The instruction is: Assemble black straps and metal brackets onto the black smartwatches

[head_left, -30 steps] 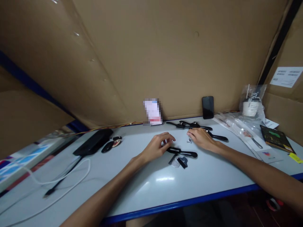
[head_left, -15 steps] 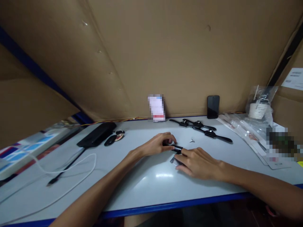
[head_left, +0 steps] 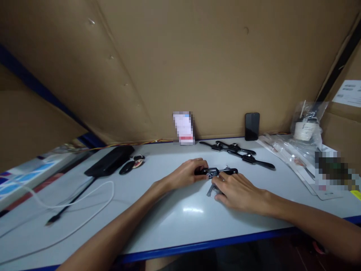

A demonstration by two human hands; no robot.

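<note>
A black spokeshave (head_left: 213, 171) lies crosswise in front of me, its right handle showing beyond my fingers. My left hand (head_left: 192, 172) is closed around its left handle, thumb in front. My right hand (head_left: 239, 192) is closed with curled fingers against the front of the tool's middle. Small grey metal pieces (head_left: 210, 190) show below the right fingers, partly covered by them. What sits between those fingertips is hidden. A small silvery piece (head_left: 227, 167) shows just behind the right handle. Several more black spokeshaves (head_left: 248, 158) lie farther back.
A phone with a lit screen (head_left: 184, 128) and a dark phone (head_left: 252, 127) lean on the cardboard wall. At left are a black box with a cable (head_left: 109, 162), keys with a fob (head_left: 131, 165) and a white cable (head_left: 111, 195). Plastic packaging (head_left: 293, 162) lies right.
The spokeshave has turned so its middle and right handle now show beside my right fingers. My right hand has shifted slightly right. The view has moved a little.
</note>
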